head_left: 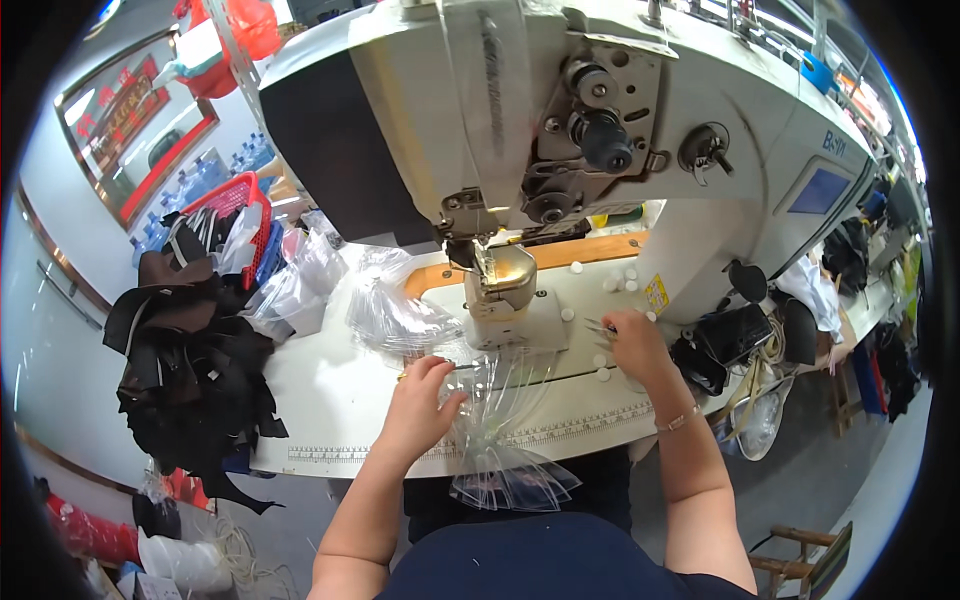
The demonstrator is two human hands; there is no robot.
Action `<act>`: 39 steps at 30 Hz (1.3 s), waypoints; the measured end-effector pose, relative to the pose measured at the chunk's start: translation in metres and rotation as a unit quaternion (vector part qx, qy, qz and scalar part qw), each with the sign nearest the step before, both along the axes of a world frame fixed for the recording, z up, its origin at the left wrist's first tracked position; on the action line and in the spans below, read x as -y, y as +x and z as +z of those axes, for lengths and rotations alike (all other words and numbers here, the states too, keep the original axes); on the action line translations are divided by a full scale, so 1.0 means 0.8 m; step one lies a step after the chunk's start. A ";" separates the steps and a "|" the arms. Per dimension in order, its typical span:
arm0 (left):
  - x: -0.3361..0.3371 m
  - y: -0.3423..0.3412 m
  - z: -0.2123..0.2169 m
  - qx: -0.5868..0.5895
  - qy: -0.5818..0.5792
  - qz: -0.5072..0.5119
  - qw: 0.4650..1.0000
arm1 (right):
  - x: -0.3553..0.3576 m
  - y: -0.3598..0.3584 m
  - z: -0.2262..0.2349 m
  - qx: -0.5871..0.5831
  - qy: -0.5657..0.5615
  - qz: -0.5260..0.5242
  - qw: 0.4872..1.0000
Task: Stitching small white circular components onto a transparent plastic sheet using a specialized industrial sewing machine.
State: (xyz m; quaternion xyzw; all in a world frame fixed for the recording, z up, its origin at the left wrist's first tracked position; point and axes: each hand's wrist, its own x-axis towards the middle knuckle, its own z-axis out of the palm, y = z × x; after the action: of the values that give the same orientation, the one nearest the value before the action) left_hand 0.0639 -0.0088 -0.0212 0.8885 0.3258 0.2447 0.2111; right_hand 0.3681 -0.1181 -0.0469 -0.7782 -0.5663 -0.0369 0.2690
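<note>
The left hand (420, 400) lay palm down on a fan of clear plastic strips (505, 430), fingers pressing them flat near the front edge of the tabletop (320, 400). The strips hung over that edge toward the lap. The right hand (632, 343) pinched small metal scissors (598, 327) just right of the sewing machine (600, 130) post. Small white buttons (603, 374) lay scattered around it. Black fabric pieces (190, 370) were heaped at the left edge.

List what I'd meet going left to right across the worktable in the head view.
Heap of black pieces → red basket → left hand → clear plastic strips → right hand → black pouch.
</note>
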 end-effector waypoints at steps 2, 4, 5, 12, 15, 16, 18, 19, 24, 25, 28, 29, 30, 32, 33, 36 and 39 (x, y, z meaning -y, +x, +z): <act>0.000 0.008 0.005 -0.046 -0.028 -0.002 0.999 | 0.010 -0.009 0.011 -0.042 0.039 0.008 0.998; -0.006 0.007 0.002 -0.044 0.020 -0.020 0.999 | 0.022 -0.024 0.017 -0.085 0.074 0.009 0.994; -0.008 0.007 0.001 -0.043 0.068 -0.037 0.996 | 0.025 -0.035 0.016 -0.165 0.091 0.017 0.982; 0.017 0.076 -0.006 -0.049 0.084 -0.114 0.989 | -0.006 -0.078 -0.009 -0.301 0.107 0.105 0.942; 0.014 0.084 -0.018 -0.039 0.076 -0.100 0.991 | -0.009 -0.088 0.006 -0.297 0.070 0.093 0.948; 0.014 0.086 -0.019 -0.005 0.077 -0.087 0.993 | -0.007 -0.092 0.010 -0.298 0.071 0.080 0.948; 0.022 0.091 -0.014 0.014 0.070 -0.089 0.994 | -0.004 -0.098 0.016 -0.308 0.072 0.069 0.946; 0.026 0.094 -0.011 0.032 0.062 -0.091 0.993 | -0.002 -0.099 0.017 -0.319 0.074 0.058 0.943; 0.020 0.099 -0.022 0.035 -0.014 -0.080 0.996 | -0.003 -0.093 0.002 -0.405 0.121 0.081 0.903; 0.017 0.098 -0.024 0.051 -0.054 -0.078 0.994 | -0.002 -0.092 0.002 -0.430 0.122 0.093 0.890; 0.009 0.097 -0.025 0.064 -0.108 -0.084 0.989 | -0.001 -0.094 0.008 -0.484 0.103 0.081 0.865; 0.009 0.096 -0.028 0.063 -0.107 -0.087 0.988 | 0.000 -0.095 0.008 -0.483 0.106 0.079 0.865; 0.009 0.093 -0.030 0.078 -0.136 -0.075 0.985 | 0.000 -0.098 0.008 -0.515 0.103 0.062 0.849; 0.007 0.094 -0.029 0.093 -0.162 -0.067 0.980 | -0.003 -0.101 0.010 -0.544 0.104 0.045 0.831; 0.009 0.097 -0.026 0.129 -0.084 -0.090 0.984 | -0.005 -0.102 0.012 -0.586 0.125 0.048 0.800; 0.018 0.104 -0.013 0.152 0.036 -0.102 0.983 | 0.000 -0.102 0.014 -0.652 0.149 0.061 0.741; 0.016 0.114 -0.005 0.128 0.090 -0.117 0.981 | -0.003 -0.097 0.013 -0.694 0.158 0.089 0.696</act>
State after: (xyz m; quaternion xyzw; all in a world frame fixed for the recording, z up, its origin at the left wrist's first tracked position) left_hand 0.1549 -0.0218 -0.0250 0.8972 0.1666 0.3583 0.1975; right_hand 0.2907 -0.1158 -0.0362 -0.4747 -0.2709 0.4490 0.7069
